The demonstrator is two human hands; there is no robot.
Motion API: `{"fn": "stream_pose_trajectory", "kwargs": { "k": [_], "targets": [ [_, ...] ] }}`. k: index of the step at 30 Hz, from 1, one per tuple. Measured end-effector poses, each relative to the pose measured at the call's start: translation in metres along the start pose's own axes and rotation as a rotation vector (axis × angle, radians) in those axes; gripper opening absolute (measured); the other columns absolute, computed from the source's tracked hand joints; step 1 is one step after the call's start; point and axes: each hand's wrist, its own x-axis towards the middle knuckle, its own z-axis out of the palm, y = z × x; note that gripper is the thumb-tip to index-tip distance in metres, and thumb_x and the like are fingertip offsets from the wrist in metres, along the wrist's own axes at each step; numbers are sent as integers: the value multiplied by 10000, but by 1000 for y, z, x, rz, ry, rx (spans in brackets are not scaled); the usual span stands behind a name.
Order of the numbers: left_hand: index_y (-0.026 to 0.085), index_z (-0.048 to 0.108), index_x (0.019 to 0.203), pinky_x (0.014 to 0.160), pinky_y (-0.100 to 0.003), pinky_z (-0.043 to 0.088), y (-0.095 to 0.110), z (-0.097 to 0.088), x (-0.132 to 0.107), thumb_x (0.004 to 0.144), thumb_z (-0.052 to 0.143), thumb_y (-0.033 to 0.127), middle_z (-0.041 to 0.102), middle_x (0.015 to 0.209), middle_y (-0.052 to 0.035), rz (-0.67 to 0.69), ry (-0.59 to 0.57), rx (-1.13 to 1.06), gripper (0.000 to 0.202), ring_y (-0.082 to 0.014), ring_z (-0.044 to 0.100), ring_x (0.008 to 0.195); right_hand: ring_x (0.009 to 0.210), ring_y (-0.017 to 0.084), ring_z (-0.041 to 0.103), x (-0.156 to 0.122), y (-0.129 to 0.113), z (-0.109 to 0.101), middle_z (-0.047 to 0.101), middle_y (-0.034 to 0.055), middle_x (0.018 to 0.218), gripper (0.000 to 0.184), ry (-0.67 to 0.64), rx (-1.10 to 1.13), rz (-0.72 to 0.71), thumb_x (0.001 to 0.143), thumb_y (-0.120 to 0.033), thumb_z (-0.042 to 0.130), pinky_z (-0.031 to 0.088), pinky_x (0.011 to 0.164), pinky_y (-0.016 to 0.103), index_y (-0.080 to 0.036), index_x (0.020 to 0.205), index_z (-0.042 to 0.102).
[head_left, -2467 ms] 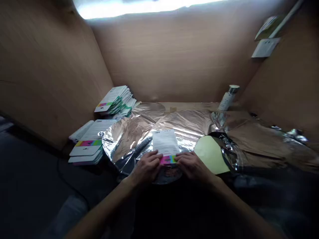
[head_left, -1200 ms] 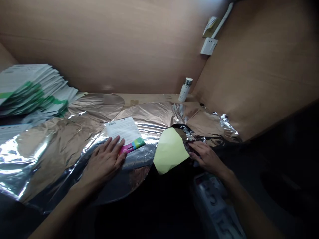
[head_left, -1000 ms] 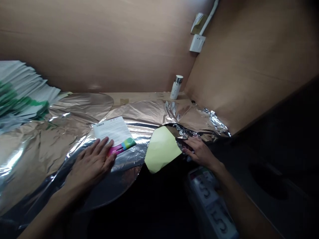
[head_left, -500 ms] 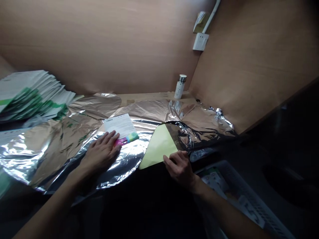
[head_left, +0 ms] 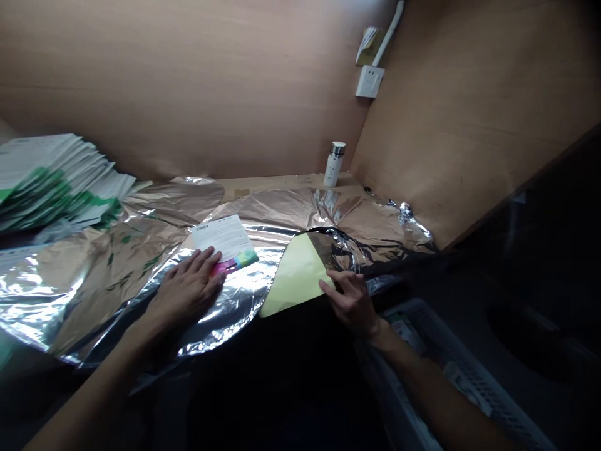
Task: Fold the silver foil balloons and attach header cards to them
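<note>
At the near edge of the crinkled, mirror-bright foil [head_left: 277, 208], the right hand [head_left: 348, 297] pinches an angular yellow sheet [head_left: 295, 275] by its corner. Farther left, the left hand [head_left: 188, 282] lies flat on a rainbow-edged, white printed card [head_left: 225, 238].

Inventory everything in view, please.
foil: count unclear, silver and copper, across bench
card: 1, white with multicoloured band, on foil
sheet: 1, pale yellow, right of card
card stack: 1, white and green, far left
bottle: 1, white with silver cap, back right
socket: 1, white, rear right
conduit: 1, white, above socket
papers: count unclear, white, beside conduit
basket: 1, pale, lower right
left hand: 1, bare, on card and foil
right hand: 1, bare, at sheet edge
</note>
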Motion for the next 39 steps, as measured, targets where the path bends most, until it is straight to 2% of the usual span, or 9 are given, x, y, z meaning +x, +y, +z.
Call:
{"fn": "stream_pose_trajectory", "kwargs": {
  "k": [5, 8, 12, 21, 25, 29, 32, 35, 39],
  "targets": [
    [221, 359, 1597, 1172, -590, 274, -4, 6, 2, 1035, 280, 558, 297, 1676, -92, -2, 16, -4, 660, -360, 253, 1538, 1109, 297, 562, 9, 38, -19, 688, 112, 1195, 255, -69, -97, 101, 934, -123, 567, 400, 958, 478, -224, 1033, 779],
    [208, 353, 1598, 1171, -588, 278, -4, 6, 2, 1034, 267, 573, 309, 1671, -92, -14, 13, -3, 677, -357, 265, 1533, 1186, 317, 543, 4, 45, -23, 628, 146, 1334, 361, -124, -122, 119, 904, -99, 570, 405, 980, 492, -209, 1207, 733],
    [201, 376, 1584, 1164, -599, 295, -4, 5, 0, 1036, 266, 557, 328, 1663, -100, 2, 29, 7, 663, -359, 279, 1527, 1376, 353, 448, -3, 35, -18, 470, 160, 1543, 540, -157, -95, 50, 866, -77, 598, 357, 1040, 528, -253, 1375, 631],
    [168, 644, 1319, 1234, -519, 279, -6, 2, -4, 969, 458, 429, 574, 1470, -148, 278, 228, -29, 474, -333, 362, 1493, 1149, 276, 646, -36, 0, -51, 719, 85, 1242, 349, -3, 90, 12, 909, -82, 578, 389, 965, 482, -263, 1179, 708],
    [168, 640, 1295, 1237, -562, 257, 14, -12, -18, 924, 552, 448, 528, 1512, -158, 168, 360, -67, 473, -356, 338, 1503, 1147, 292, 651, -64, -10, -67, 711, 97, 1241, 411, 7, 105, 57, 896, -63, 560, 412, 929, 489, -264, 1233, 682],
    [249, 715, 1065, 1057, -506, 489, 63, -22, -58, 931, 588, 446, 726, 1221, -82, 74, 429, -413, 270, -322, 654, 1174, 1152, 315, 645, -86, -14, -76, 694, 110, 1267, 462, 8, 93, 85, 875, -65, 559, 423, 904, 504, -266, 1276, 669],
    [246, 724, 909, 722, -370, 587, 109, -9, -92, 949, 592, 514, 756, 874, -47, -16, 92, -869, 302, -248, 718, 793, 1161, 327, 637, -95, -21, -81, 683, 114, 1283, 504, 19, 109, 117, 868, -69, 546, 442, 888, 515, -282, 1311, 658],
    [221, 699, 1150, 743, -356, 598, 144, 15, -105, 948, 585, 596, 768, 989, -82, -131, -429, -1423, 441, -249, 739, 847, 1155, 327, 640, -101, -36, -87, 690, 106, 1268, 552, 20, 144, 137, 849, -59, 546, 468, 874, 520, -312, 1329, 649],
    [170, 634, 1295, 808, -391, 598, 159, 39, -93, 867, 729, 539, 761, 1099, -135, -371, -462, -1942, 573, -288, 752, 924, 1129, 342, 654, -112, -57, -95, 699, 103, 1253, 475, -40, 302, 67, 869, -167, 593, 517, 879, 543, -327, 1311, 662]
  ]
}}
